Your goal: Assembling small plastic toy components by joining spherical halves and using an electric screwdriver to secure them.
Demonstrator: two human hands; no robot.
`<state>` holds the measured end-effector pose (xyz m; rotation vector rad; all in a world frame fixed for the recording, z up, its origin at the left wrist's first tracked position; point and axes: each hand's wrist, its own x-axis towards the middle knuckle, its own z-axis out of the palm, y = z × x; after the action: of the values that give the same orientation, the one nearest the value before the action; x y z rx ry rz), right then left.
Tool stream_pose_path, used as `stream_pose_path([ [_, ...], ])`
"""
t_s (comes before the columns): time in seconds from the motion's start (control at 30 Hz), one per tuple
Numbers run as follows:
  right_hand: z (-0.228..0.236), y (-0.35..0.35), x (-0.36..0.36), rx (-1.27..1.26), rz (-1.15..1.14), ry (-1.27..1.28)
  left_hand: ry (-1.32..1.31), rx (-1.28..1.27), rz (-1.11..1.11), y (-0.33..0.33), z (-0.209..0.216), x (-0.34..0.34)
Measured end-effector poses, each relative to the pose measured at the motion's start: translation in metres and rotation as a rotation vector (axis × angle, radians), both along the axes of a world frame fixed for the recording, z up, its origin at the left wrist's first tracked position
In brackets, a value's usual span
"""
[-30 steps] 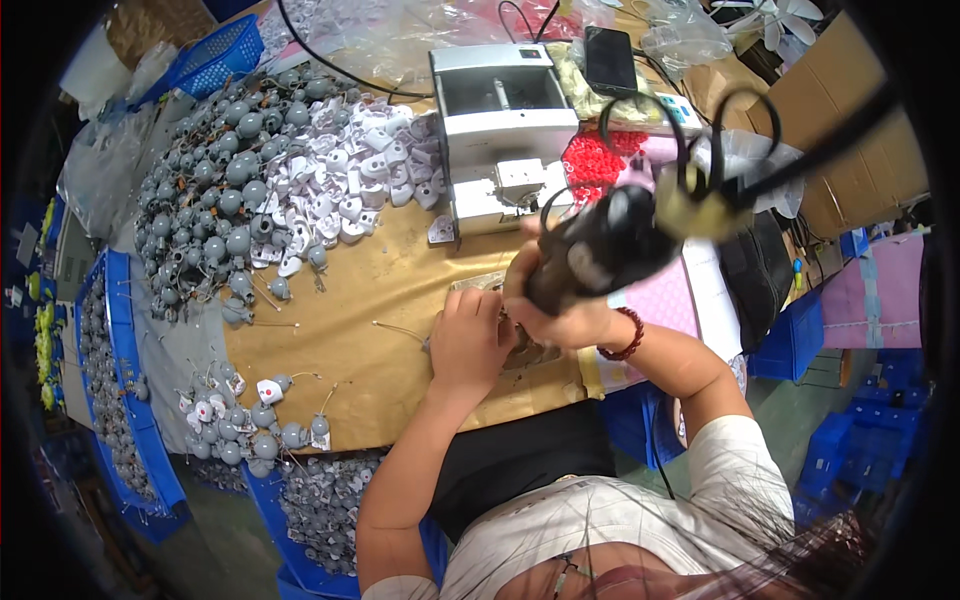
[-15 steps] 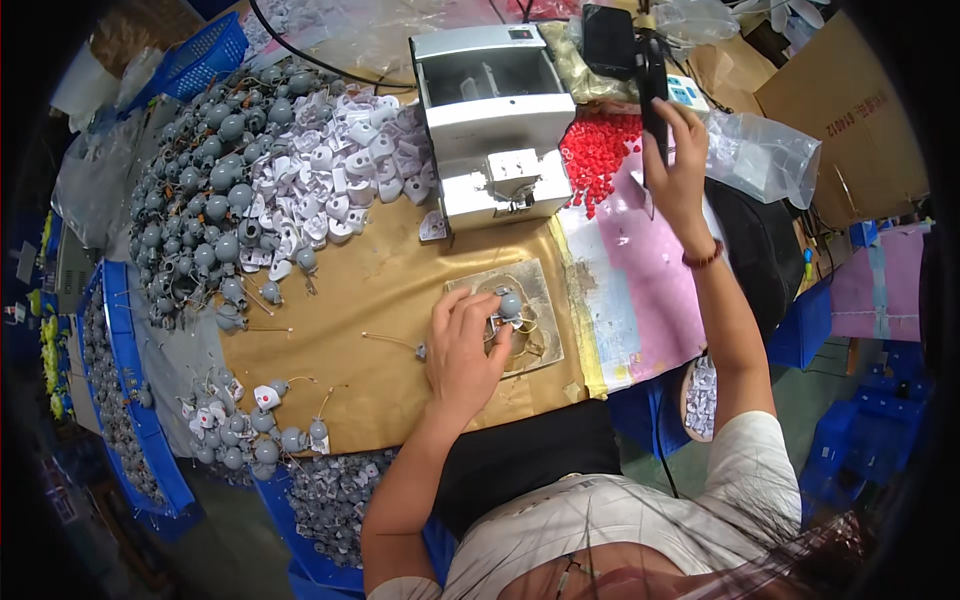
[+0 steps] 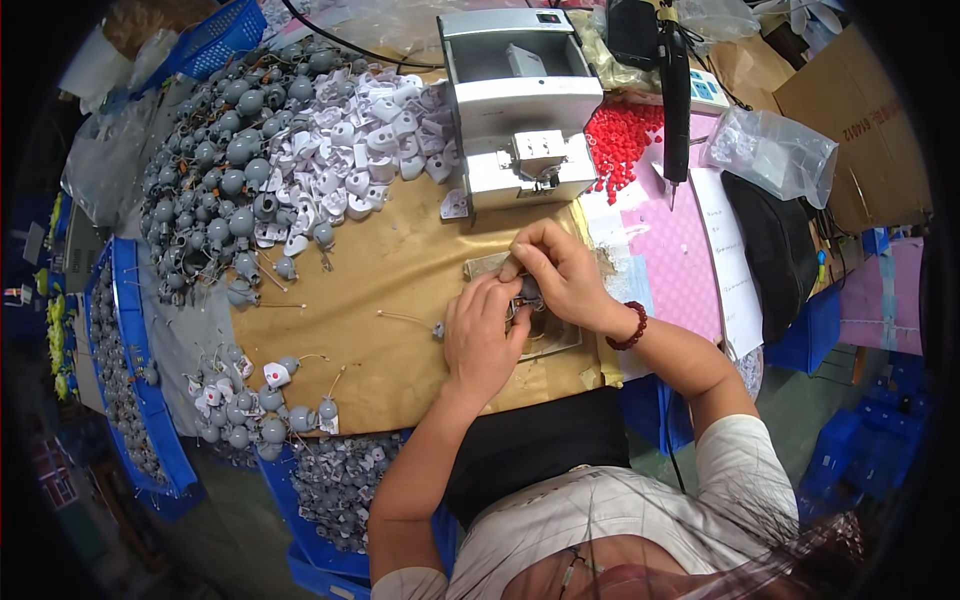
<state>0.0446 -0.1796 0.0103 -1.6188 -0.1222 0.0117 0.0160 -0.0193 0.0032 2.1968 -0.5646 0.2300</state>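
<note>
A small round gray part (image 3: 528, 288) sits over the flat plate (image 3: 556, 342) before you, your left hand (image 3: 483, 335) curling its fingers around it, apparently for steadiness, your right hand (image 3: 570, 278) pinching above, anything between those fingertips hidden, while the black screwdriver (image 3: 676, 115) hangs tip-down beyond, seemingly for easy reach.

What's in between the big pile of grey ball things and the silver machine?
A heap of white plastic pieces lies between the grey ball-shaped parts and the silver machine. You can see it in the head view.
</note>
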Motion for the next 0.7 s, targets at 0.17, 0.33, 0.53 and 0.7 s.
stream_pose_path([
  [0.17,-0.001,0.006,0.013,0.152,-0.056,0.180,0.001,-0.018,-0.004,0.000,-0.001,0.001],
  [0.33,0.011,0.008,0.015,0.131,0.056,0.210,0.091,-0.186,-0.013,0.014,0.003,-0.004],
  [0.53,0.007,-0.051,0.021,0.131,0.194,0.178,0.429,-0.653,0.245,0.107,0.056,-0.037],
  [0.7,-0.004,-0.108,0.027,-0.129,0.103,0.158,0.138,0.091,0.671,0.228,0.095,-0.052],
])
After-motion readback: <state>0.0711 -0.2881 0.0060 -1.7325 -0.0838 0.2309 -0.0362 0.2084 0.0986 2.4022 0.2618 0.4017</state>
